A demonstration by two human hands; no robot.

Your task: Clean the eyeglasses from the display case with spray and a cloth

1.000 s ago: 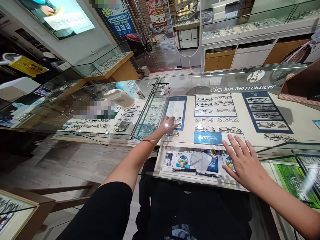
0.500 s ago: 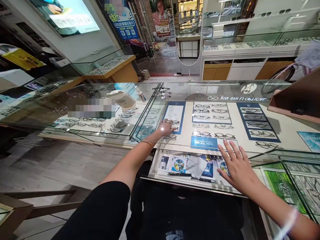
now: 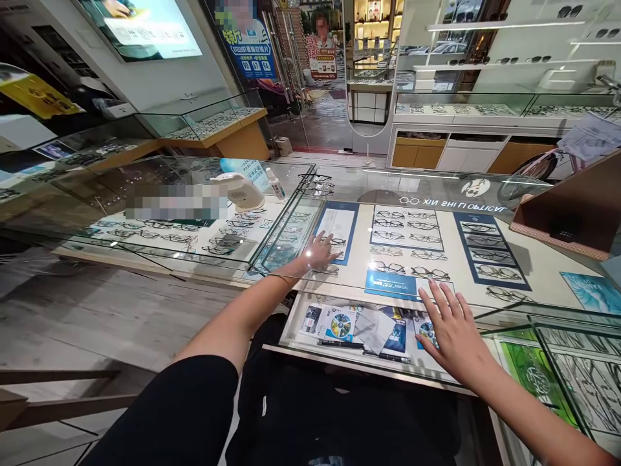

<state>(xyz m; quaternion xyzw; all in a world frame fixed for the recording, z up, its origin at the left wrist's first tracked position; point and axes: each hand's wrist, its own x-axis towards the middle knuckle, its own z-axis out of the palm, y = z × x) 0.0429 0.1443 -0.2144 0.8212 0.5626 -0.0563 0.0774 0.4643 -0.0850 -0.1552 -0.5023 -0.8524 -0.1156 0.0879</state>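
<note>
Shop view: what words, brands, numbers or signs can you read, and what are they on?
"XIN SHI LI OPTICAL": front glass, flipped.
"STELLEST": blue poster; other print unclear.
"方式": blue card; rest unclear.
Too small or blurred: red sign, bright screen, yellow package, drawer leaflets.

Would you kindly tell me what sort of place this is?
Most likely an optician's shop: rows of eyeglasses lie in the glass counter, its lettering includes "OPTICAL", and sunglasses sit on wall shelves.
</note>
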